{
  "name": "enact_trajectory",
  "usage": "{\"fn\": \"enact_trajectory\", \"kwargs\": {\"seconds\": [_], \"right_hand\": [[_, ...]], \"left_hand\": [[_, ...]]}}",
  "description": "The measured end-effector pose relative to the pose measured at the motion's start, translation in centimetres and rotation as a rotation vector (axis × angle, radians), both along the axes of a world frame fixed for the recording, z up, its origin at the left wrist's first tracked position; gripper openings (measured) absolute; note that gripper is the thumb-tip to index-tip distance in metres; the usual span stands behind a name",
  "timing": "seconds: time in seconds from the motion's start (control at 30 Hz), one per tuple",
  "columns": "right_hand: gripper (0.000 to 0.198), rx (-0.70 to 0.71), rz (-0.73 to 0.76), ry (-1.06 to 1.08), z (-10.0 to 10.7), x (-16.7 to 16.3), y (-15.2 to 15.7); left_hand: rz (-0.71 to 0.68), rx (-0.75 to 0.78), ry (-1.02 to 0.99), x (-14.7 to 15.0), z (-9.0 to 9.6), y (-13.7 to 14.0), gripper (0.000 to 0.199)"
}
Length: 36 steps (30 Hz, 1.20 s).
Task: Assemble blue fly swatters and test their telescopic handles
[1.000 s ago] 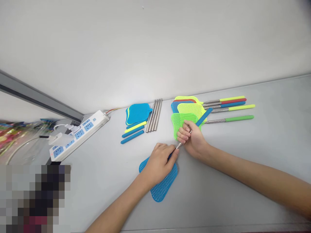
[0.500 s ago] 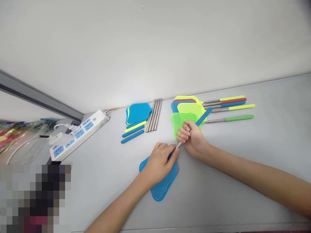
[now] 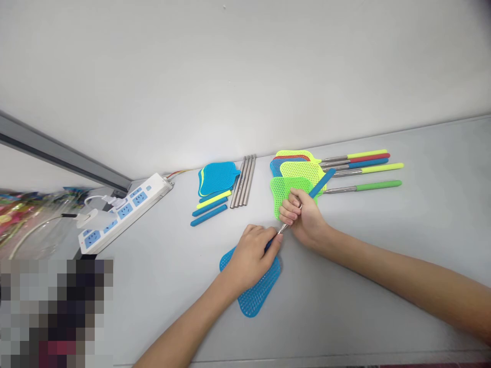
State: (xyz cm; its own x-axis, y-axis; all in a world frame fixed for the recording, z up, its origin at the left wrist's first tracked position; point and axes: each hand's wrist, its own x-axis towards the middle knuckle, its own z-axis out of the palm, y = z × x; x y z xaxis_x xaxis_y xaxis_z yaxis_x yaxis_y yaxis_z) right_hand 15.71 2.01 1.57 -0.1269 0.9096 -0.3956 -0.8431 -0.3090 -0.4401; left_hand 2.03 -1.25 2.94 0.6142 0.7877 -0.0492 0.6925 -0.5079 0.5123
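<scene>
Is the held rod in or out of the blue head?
In, apparently: the rod meets the blue head at its neck, inside the left hand; insertion depth is hidden.

From my remote station I observe a grey work surface point(image 3: 364, 306) abutting a pale, plain wall point(image 3: 245, 76). A dark grey frame rail point(image 3: 65, 153) slants down at the left, toward the surface. Illumination is diffuse and even. The reddish strip point(image 3: 433, 366) at the bottom edge may be floor.
</scene>
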Motion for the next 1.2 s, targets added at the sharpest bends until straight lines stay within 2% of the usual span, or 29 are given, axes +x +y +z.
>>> {"fn": "enact_trajectory", "kwargs": {"seconds": [0.27,0.53,0.93,1.2], "right_hand": [[0.033,0.016,0.006,0.001,-0.08,0.07,-0.06],[0.032,0.033,0.004,0.015,-0.21,-0.06,-0.10],[0.033,0.032,0.022,0.036,0.11,-0.15,-0.54],[0.032,0.112,0.059,0.041,-0.07,-0.25,-0.89]], "left_hand": [[-0.007,0.014,0.008,-0.01,-0.02,-0.03,0.028],[-0.024,0.064,0.107,0.10,-0.37,-0.14,0.032],[-0.023,0.063,0.078,0.11,-0.42,-0.11,0.032],[-0.021,0.080,0.083,0.02,-0.48,-0.14,0.031]]}}
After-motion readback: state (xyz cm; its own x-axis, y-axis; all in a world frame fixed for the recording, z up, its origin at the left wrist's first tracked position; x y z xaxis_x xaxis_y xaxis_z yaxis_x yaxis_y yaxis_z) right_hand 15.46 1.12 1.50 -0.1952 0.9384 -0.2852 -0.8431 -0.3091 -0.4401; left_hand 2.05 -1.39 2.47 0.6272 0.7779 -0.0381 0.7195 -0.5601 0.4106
